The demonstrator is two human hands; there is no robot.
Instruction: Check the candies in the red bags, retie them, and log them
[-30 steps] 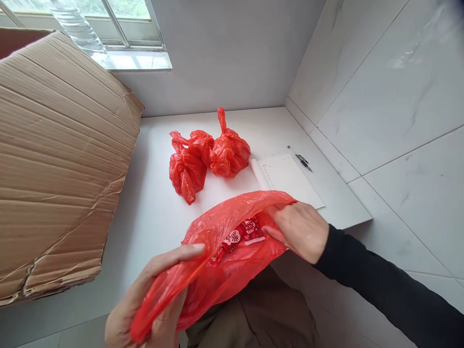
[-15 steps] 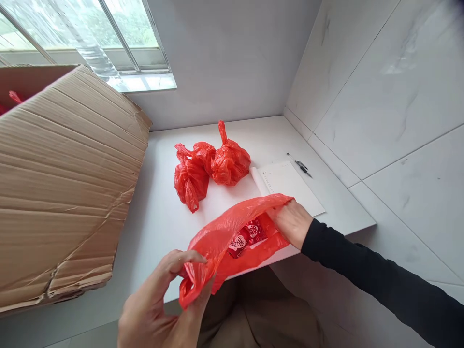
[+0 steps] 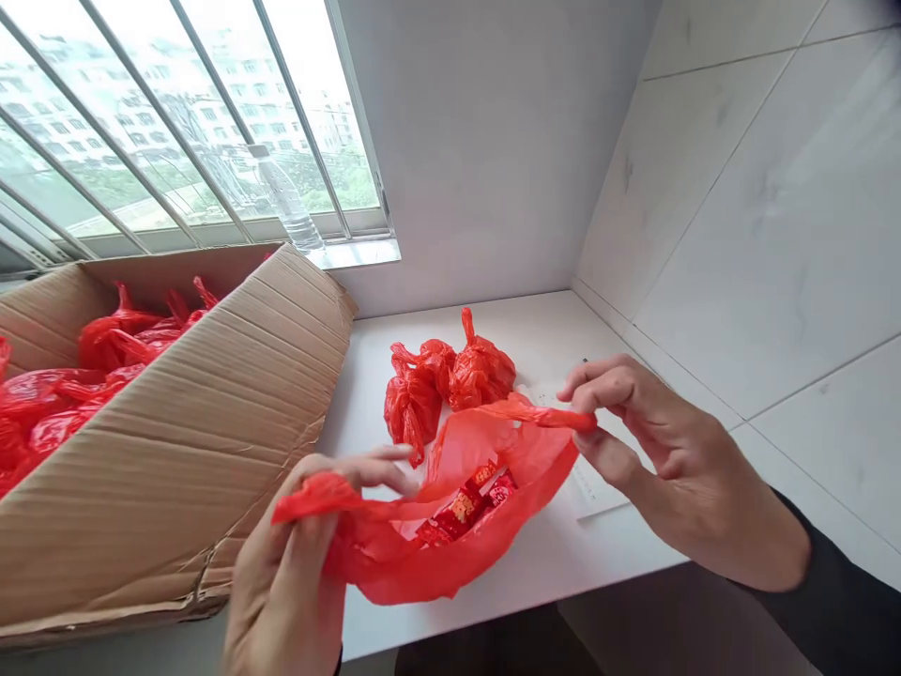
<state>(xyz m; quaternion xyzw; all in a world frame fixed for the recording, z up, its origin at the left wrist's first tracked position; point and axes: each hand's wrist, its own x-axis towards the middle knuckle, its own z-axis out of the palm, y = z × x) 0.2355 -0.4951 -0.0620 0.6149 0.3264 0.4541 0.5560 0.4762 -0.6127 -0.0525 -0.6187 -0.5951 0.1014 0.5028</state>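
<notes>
A red plastic bag [image 3: 450,575] hangs spread between my two hands above the white table, its mouth facing up. Several small red wrapped packets [image 3: 461,509] lie inside it. My left hand [image 3: 302,554] grips the bag's left handle, with some fingers stretched along the rim. On the other side, my right hand [image 3: 654,460] pinches the right handle between thumb and fingers. Just behind the held bag stand knotted red plastic bags [image 3: 482,371] in a cluster.
An open cardboard box [image 3: 232,394] holding several knotted red bags [image 3: 53,394] fills the left. A notepad [image 3: 591,488] lies behind the bag, partly covered by my right hand. A clear bottle [image 3: 285,202] stands on the windowsill; a tiled wall [image 3: 760,235] borders the right.
My right hand has come out of the bag and now pinches its right handle. My left hand has shifted onto the left handle. The view has tilted up, showing more of the box.
</notes>
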